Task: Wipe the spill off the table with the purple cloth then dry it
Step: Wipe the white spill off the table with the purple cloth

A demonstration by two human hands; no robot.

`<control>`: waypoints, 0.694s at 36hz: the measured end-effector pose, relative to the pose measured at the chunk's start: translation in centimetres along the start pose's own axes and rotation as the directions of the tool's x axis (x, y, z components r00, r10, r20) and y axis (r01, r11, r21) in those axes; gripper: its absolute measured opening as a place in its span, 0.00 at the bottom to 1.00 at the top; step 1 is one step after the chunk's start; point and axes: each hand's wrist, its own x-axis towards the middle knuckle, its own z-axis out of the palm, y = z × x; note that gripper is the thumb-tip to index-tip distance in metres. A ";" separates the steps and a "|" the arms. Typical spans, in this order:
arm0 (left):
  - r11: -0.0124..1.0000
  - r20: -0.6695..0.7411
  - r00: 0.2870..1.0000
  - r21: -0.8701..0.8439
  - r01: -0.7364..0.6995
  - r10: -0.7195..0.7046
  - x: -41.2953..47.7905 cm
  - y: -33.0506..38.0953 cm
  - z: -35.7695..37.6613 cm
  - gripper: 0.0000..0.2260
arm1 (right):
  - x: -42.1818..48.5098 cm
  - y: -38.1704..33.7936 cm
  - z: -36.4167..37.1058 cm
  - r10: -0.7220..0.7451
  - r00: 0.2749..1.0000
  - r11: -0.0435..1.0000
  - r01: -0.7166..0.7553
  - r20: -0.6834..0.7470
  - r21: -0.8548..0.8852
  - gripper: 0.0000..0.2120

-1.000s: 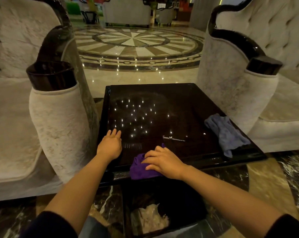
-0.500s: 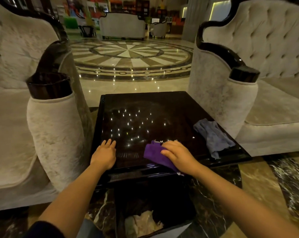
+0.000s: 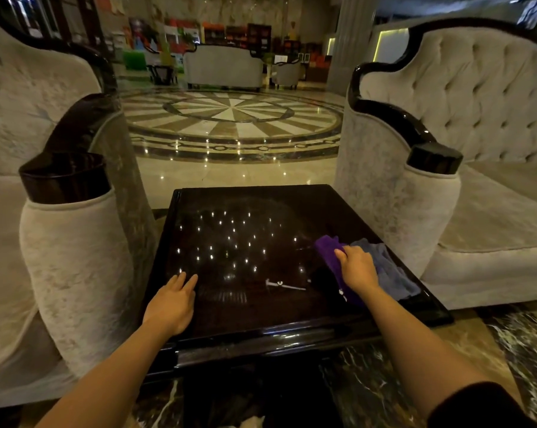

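A glossy black low table (image 3: 261,322) stands in front of me. My right hand (image 3: 358,268) presses the purple cloth (image 3: 330,253) flat on the table's right side, fingers over the cloth. Touching it on the right lies a grey-blue cloth (image 3: 392,273), partly hidden by my hand. My left hand (image 3: 171,301) rests flat on the table near its front left corner, holding nothing. A thin white streak (image 3: 284,285) shows on the surface between my hands.
Cream upholstered armchairs with black armrest caps flank the table, one at the left (image 3: 66,242) and one at the right (image 3: 415,205). A dark bin (image 3: 248,409) with crumpled paper sits below the front edge. Polished patterned floor (image 3: 233,118) lies beyond.
My right hand slid the purple cloth from the front middle of the table rightward and away, up against the grey-blue cloth. My left hand stayed flat on the table.
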 end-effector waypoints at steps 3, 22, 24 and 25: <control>1.000 0.005 1.000 0.011 -0.016 0.016 -0.4 -0.1 0.5 0.22 | 0.1 1.3 0.6 0.033 0.996 0.996 -0.026 0.080 -0.080 0.19; 0.998 -0.030 0.999 -0.038 -0.046 0.045 -0.3 -0.6 1.2 0.21 | -0.3 0.6 1.8 0.025 0.974 0.956 0.042 0.226 -0.290 0.21; 0.998 -0.029 0.998 -0.039 -0.050 0.049 -0.4 -0.6 1.2 0.21 | -0.4 0.2 2.0 0.012 0.969 0.953 0.063 0.246 -0.296 0.21; 0.998 -0.029 0.998 -0.040 -0.052 0.051 -0.4 -0.6 1.2 0.21 | -0.6 0.0 2.1 0.002 0.964 0.949 0.082 0.265 -0.306 0.21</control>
